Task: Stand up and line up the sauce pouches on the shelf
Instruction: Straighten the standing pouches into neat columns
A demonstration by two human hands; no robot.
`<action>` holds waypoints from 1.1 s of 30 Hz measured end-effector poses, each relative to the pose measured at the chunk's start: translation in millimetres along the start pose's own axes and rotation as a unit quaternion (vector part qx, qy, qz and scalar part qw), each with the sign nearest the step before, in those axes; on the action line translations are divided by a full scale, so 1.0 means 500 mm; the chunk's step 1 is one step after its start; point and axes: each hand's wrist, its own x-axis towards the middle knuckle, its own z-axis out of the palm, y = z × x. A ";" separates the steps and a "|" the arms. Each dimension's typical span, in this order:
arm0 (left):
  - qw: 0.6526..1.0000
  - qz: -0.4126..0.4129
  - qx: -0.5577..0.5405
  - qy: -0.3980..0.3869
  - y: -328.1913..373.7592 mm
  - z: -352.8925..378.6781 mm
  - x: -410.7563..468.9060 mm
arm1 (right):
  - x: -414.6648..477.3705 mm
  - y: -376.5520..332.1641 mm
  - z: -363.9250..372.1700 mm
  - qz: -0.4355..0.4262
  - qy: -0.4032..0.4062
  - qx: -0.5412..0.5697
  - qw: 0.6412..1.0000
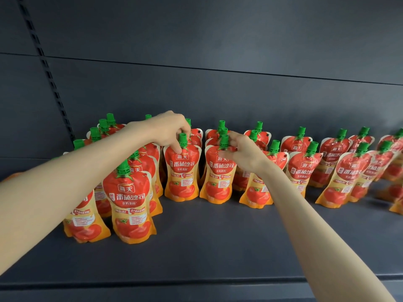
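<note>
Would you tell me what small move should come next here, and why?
Probably let go and move the right hand to the leaning pouch beside it. The left hand pinches the left pouch and the right hand the middle pouch at their caps; both already stand upright, while that neighbour tilts.

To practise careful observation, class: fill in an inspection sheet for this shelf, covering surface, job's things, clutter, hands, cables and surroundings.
Surface: dark grey shelf.
Job's things: tomato sauce pouches, green caps, standing in uneven rows.
Clutter: nothing seen.
Hands: left hand pinches the centre-left pouch by its cap; right hand pinches the centre-right pouch at its cap.
Cables: nothing seen.
Surroundings: dark back panel; slotted upright at left.
</note>
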 end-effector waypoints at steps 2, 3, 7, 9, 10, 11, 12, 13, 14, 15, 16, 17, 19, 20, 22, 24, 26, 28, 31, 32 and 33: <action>1.000 -0.001 -0.002 0.007 -0.001 0.003 0.000 | -0.001 -0.001 -0.001 -0.004 0.000 -0.001 1.000; 1.000 -0.001 -0.003 0.008 -0.002 0.004 0.001 | -0.002 -0.001 -0.002 -0.007 0.000 -0.002 1.000; 1.000 0.003 -0.006 0.009 -0.005 0.005 0.001 | -0.004 -0.002 -0.006 -0.017 -0.005 -0.001 1.000; 1.000 0.004 -0.005 0.012 -0.004 0.005 0.001 | -0.006 -0.002 -0.007 -0.020 -0.007 -0.001 1.000; 1.000 0.004 -0.004 0.014 -0.004 0.005 0.000 | -0.007 -0.002 -0.007 -0.022 -0.005 -0.003 1.000; 1.000 0.002 -0.003 0.016 -0.004 0.005 0.001 | -0.008 -0.002 -0.006 -0.025 -0.001 -0.004 1.000; 1.000 0.001 -0.001 0.017 -0.003 0.006 0.000 | -0.008 -0.002 -0.005 -0.026 0.002 -0.007 1.000; 1.000 0.001 0.002 0.018 -0.002 0.006 0.000 | -0.008 -0.004 -0.005 -0.026 0.006 -0.011 1.000; 1.000 0.001 0.007 0.019 -0.002 0.007 -0.001 | -0.009 -0.005 -0.004 -0.025 0.010 -0.015 1.000; 1.000 0.001 0.012 0.019 -0.001 0.007 -0.002 | -0.010 -0.005 -0.004 -0.025 0.014 -0.017 0.999; 1.000 0.001 0.016 0.018 0.000 0.006 -0.003 | -0.010 -0.004 -0.005 -0.025 0.019 -0.018 0.999; 1.000 0.001 0.020 0.017 0.001 0.005 -0.004 | -0.010 -0.003 -0.006 -0.025 0.025 -0.019 0.999; 1.000 -0.001 0.024 0.019 0.003 0.001 -0.007 | -0.014 -0.005 -0.010 -0.032 0.041 -0.028 0.998; 0.999 -0.002 0.025 0.024 0.004 -0.001 -0.010 | -0.016 -0.007 -0.012 -0.036 0.051 -0.035 0.997; 0.999 -0.003 0.024 0.041 0.008 -0.005 -0.016 | -0.019 -0.011 -0.016 -0.045 0.071 -0.044 0.995; 0.998 0.001 0.029 0.059 0.010 -0.007 -0.022 | -0.021 -0.015 -0.021 -0.053 0.089 -0.037 0.994; 0.996 0.003 0.033 0.083 0.017 -0.010 -0.030 | -0.026 -0.016 -0.028 -0.061 0.111 -0.039 0.991; 0.994 0.013 0.019 0.111 0.033 -0.014 -0.036 | -0.035 -0.016 -0.043 -0.072 0.134 -0.050 0.987; 0.990 0.043 -0.032 0.129 0.074 -0.015 -0.038 | -0.059 -0.010 -0.076 -0.078 0.166 -0.065 0.981; 0.989 0.053 -0.049 0.132 0.090 -0.013 -0.033 | -0.069 -0.003 -0.091 -0.076 0.177 -0.067 0.979; 0.987 0.061 -0.064 0.134 0.106 -0.010 -0.025 | -0.080 0.005 -0.106 -0.073 0.187 -0.069 0.977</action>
